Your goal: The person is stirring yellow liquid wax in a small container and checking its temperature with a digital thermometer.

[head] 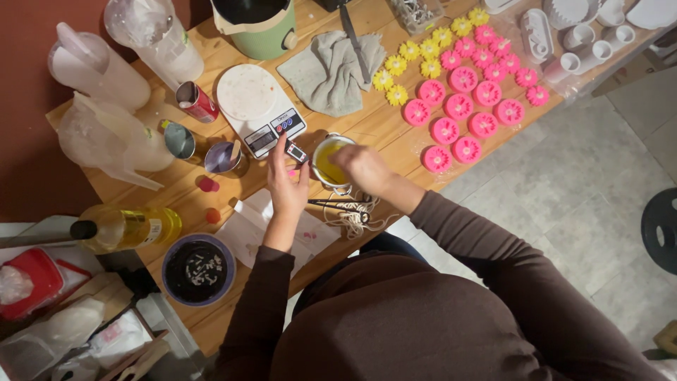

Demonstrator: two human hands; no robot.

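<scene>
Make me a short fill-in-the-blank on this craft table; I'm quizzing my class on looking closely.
1. The right hand is over a small pot of ____ liquid.
2. The left hand touches a small thermometer beside the kitchen ____.
3. The flower shapes are pink and ____.

Missing words: yellow; scale; yellow

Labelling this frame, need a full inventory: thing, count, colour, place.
flower shapes, pink: about eighteen, table right
flower shapes, yellow: about nine, behind the pink ones
kitchen scale: one, white, table middle
cloth: one, grey, behind the scale
metal cup: one, yellow liquid, table front
pot: one, green, table back
bottle: one, yellow liquid, lying left
bowl: one, purple rim, dark inside, front left
left hand: at a small device by the scale
right hand: over the metal cup
</scene>
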